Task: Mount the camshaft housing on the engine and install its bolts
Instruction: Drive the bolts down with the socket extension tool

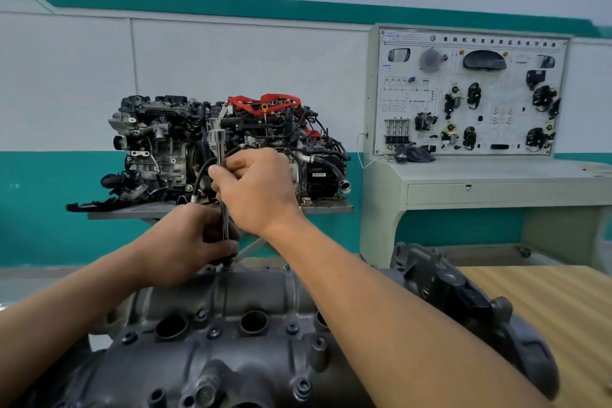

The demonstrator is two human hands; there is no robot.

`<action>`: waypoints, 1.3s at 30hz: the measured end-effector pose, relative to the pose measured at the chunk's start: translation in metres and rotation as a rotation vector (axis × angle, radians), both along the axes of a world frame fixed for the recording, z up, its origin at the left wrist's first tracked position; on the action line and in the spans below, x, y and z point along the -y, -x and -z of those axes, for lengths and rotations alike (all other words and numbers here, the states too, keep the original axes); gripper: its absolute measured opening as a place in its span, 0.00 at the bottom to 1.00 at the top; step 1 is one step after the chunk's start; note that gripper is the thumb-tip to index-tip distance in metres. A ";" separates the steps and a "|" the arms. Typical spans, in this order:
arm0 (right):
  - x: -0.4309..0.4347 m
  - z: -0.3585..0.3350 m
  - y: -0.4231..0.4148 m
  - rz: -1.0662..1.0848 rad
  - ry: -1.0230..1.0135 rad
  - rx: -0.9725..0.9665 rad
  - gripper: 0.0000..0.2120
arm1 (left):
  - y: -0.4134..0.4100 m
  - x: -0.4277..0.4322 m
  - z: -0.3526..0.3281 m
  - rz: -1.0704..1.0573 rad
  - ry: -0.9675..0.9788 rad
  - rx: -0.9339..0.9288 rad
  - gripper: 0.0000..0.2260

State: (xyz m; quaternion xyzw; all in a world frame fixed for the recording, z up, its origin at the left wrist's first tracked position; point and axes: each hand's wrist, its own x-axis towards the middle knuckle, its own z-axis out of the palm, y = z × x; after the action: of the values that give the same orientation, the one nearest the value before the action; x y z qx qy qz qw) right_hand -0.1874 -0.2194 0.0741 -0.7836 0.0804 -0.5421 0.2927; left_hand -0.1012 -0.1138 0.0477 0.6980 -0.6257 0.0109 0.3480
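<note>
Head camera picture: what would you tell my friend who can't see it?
A person's right hand and left hand grip an upright ratchet wrench at the far edge of a grey camshaft housing. Another engine sits behind.

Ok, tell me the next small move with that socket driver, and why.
Probably twist the socket driver with the right hand while the left hand steadies its base: it stands upright with its tip at the camshaft housing's far edge, seemingly on a hidden bolt.
</note>
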 end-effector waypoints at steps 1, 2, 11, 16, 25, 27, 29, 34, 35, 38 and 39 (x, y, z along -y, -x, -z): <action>0.000 0.001 0.000 0.014 0.011 0.001 0.15 | 0.000 0.000 -0.001 0.004 -0.001 0.004 0.10; 0.000 0.001 -0.001 0.025 0.019 0.003 0.15 | 0.001 0.000 -0.001 0.006 -0.003 0.009 0.11; 0.002 0.003 0.002 -0.057 -0.100 0.023 0.16 | 0.001 -0.002 0.006 0.024 0.066 0.064 0.07; -0.004 0.004 0.010 -0.108 -0.023 0.028 0.12 | 0.001 -0.004 0.008 -0.015 0.113 0.095 0.14; 0.003 -0.009 0.012 -0.173 -0.148 0.137 0.10 | -0.007 0.001 0.006 -0.015 0.243 -0.145 0.02; 0.003 -0.007 0.013 -0.165 -0.120 0.073 0.11 | -0.003 0.000 0.005 0.012 0.170 -0.181 0.02; 0.003 -0.015 0.021 -0.154 -0.100 0.017 0.11 | 0.004 0.001 -0.003 0.046 0.126 -0.211 0.05; 0.018 -0.055 0.056 -0.135 -0.036 -0.125 0.13 | 0.027 0.019 -0.037 0.162 0.018 -0.237 0.07; 0.022 -0.058 0.063 -0.126 -0.019 -0.134 0.13 | 0.033 0.025 -0.040 0.189 0.006 -0.248 0.07; 0.033 -0.052 0.077 -0.097 -0.016 -0.167 0.13 | 0.049 0.044 -0.034 0.205 -0.032 -0.263 0.07; 0.036 -0.045 0.078 -0.096 -0.033 -0.173 0.13 | 0.051 0.050 -0.028 0.195 -0.047 -0.260 0.08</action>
State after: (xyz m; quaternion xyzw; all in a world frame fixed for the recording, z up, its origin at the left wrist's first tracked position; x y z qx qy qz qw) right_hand -0.2657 -0.2553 0.1196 -0.8253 0.0768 -0.4565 0.3233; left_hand -0.1527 -0.1634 0.0761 0.6376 -0.6403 -0.1280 0.4088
